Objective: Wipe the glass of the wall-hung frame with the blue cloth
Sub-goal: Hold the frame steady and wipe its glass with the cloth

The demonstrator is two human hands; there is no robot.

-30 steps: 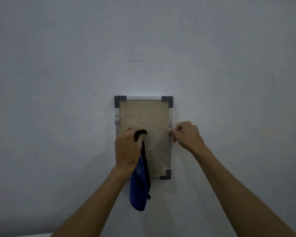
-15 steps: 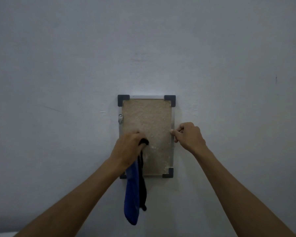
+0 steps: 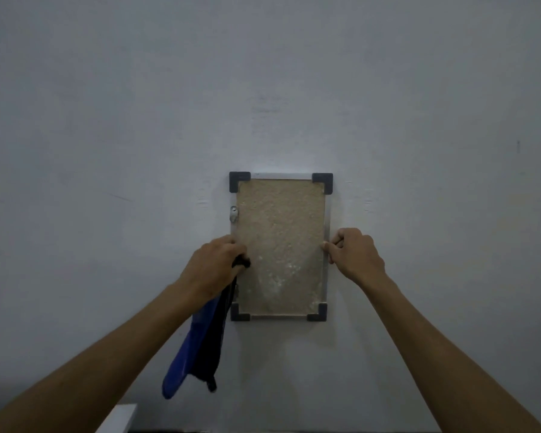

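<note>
Frame: frame [image 3: 280, 245] hangs upright on the wall [image 3: 107, 120], bare wall on all sides.
Left edge: left hand [image 3: 214, 267] curled at it, gripping the blue cloth [image 3: 194, 348], which hangs below.
Right edge: right hand [image 3: 353, 256] pinches it at mid-height.
Below: white ledge [image 3: 117, 418], well apart.

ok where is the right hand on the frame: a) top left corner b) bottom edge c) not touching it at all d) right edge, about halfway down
d: the right hand pinches the right edge of the frame about halfway down, while the left hand holds the blue cloth at the left edge.
</note>
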